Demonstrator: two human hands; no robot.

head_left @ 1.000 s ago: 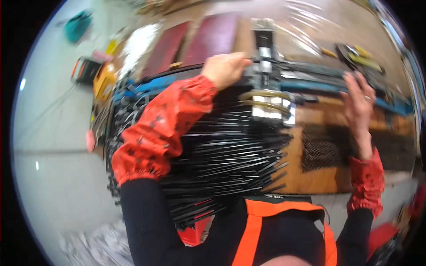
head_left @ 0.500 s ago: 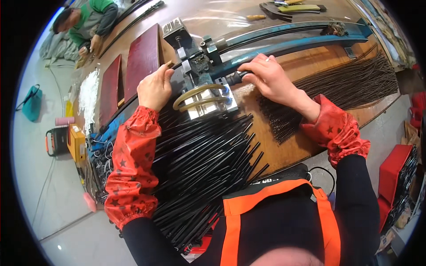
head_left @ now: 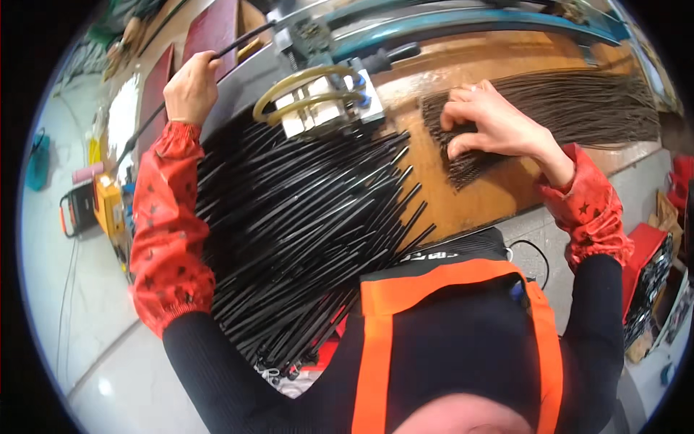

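Observation:
My left hand (head_left: 191, 90) is closed around a long black rod (head_left: 246, 40) that slants past the left side of the machine. Its far end lies by the machine head. My right hand (head_left: 495, 123) hovers over a bundle of thin dark-brown twisted rods (head_left: 571, 108), fingers curled, with a gap between thumb and forefinger. Between my arms stands a metal clamping block (head_left: 329, 108) with a looped yellowish hose (head_left: 271, 98) and blue fittings. The machine's black-handled lever (head_left: 401, 55) sticks out to the right, untouched. Below the block lies a large heap of black rods (head_left: 311, 217).
A blue rail (head_left: 463, 36) runs along the far side of the wooden table (head_left: 434, 210). Dark red boards (head_left: 210, 29) lie at the far left. Another person's hand (head_left: 134, 29) shows at the upper left. A red box (head_left: 643, 253) stands low on the right.
My right hand has left the machine's lever and moved right, over the brown bundle. My left hand has moved left, away from the machine, with the black rod in it. The view has shifted.

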